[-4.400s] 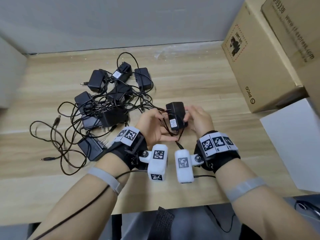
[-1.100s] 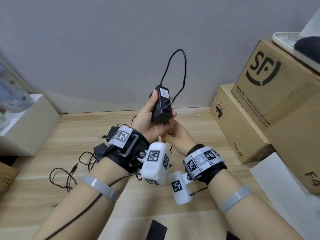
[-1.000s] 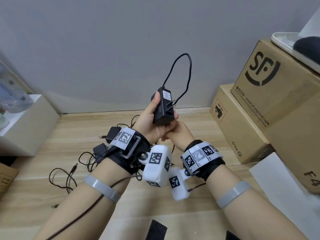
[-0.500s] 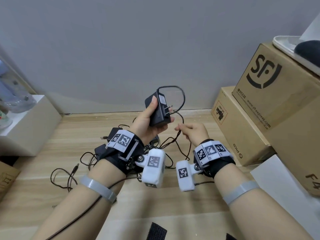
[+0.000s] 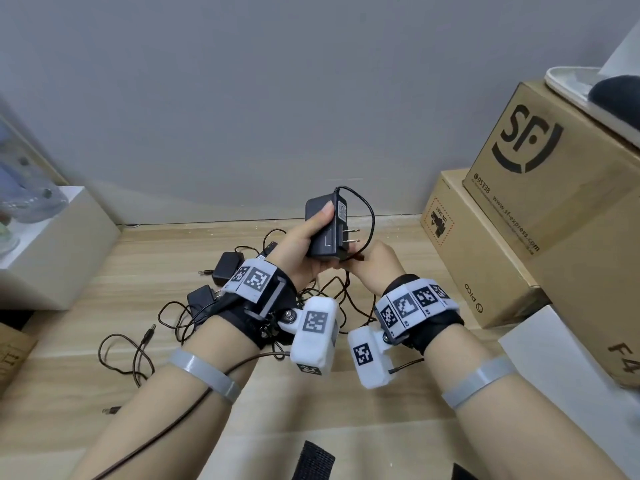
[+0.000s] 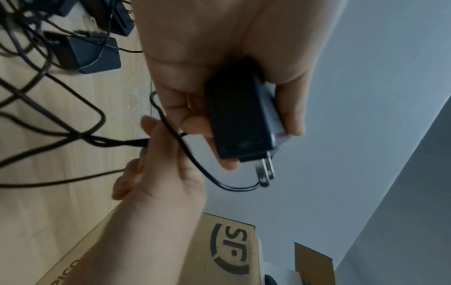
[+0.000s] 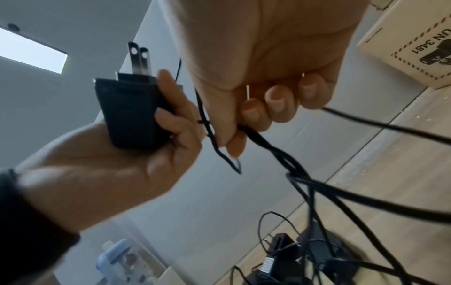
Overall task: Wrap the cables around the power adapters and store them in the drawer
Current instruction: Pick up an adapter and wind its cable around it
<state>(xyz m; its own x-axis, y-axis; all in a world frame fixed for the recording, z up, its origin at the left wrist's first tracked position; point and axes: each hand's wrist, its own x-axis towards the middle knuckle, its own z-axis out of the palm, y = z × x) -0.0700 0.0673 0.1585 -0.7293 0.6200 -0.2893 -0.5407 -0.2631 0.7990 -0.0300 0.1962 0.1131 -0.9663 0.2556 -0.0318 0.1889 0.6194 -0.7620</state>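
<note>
Adapter (image 5: 323, 228): black, held above table (image 5: 138, 265), gripped upright in left hand (image 5: 304, 251), prongs toward right. Cable (image 5: 369, 220): loops from adapter top down into right hand (image 5: 375, 268), fingers curled round it. Remaining adapters (image 5: 227, 268): tangled heap on table.

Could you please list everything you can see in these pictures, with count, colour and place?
held power adapter: one, black, raised above the table
its cable: one, black, looping from the adapter's top to the right hand
other adapters: several, black, tangled on the table; exact count unclear
table: one, light wood
cardboard boxes: at least two, brown, stacked on the right
white block: one, on the left
left hand: grips the held adapter
right hand: pinches the cable
</note>
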